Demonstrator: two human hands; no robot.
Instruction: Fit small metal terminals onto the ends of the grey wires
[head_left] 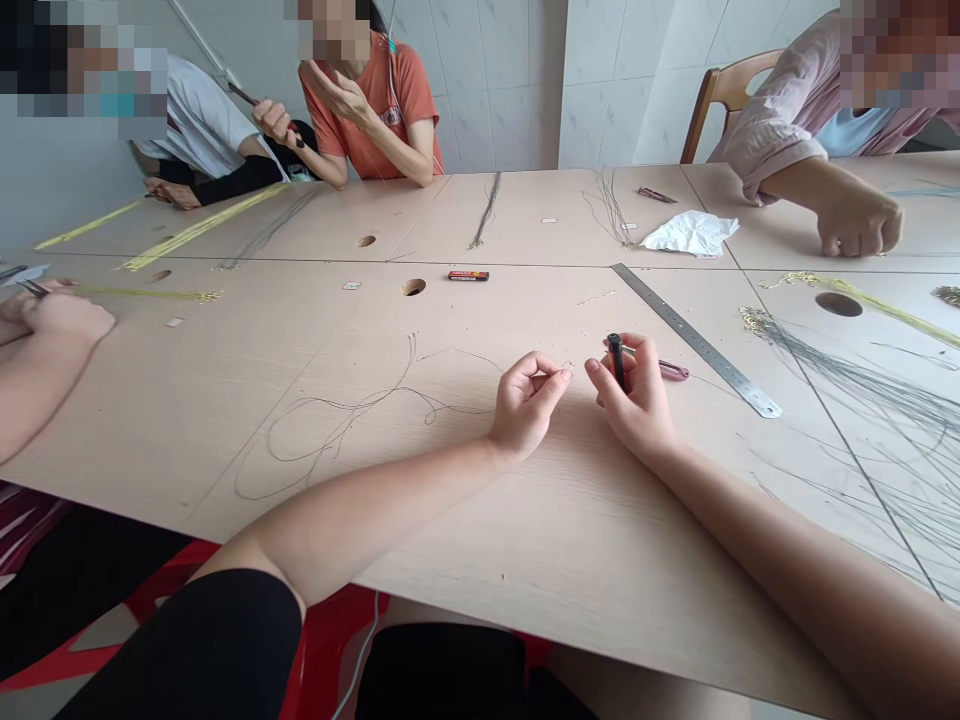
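My left hand [529, 405] is closed in a pinch, with the end of a thin dark cord [457, 408] at its fingertips. A small pale loop shows just beyond the thumb. From there the cord spreads in loose loops over the table to the left. My right hand [637, 400] is closed around a small black-and-orange cylinder [616, 362], held upright, which looks like a battery. Behind those fingers a pink-handled tool [673, 371] sticks out to the right; whether it is gripped or lies on the table is hidden. The hands are close together but apart.
A steel ruler [694, 340] lies diagonally beyond my right hand. A red-and-black battery [469, 276] lies near a round table hole [414, 287]. Grey cord bundles [862, 370] spread at right, with crumpled tissue [691, 234] farther back. Co-workers sit around the table [450, 530].
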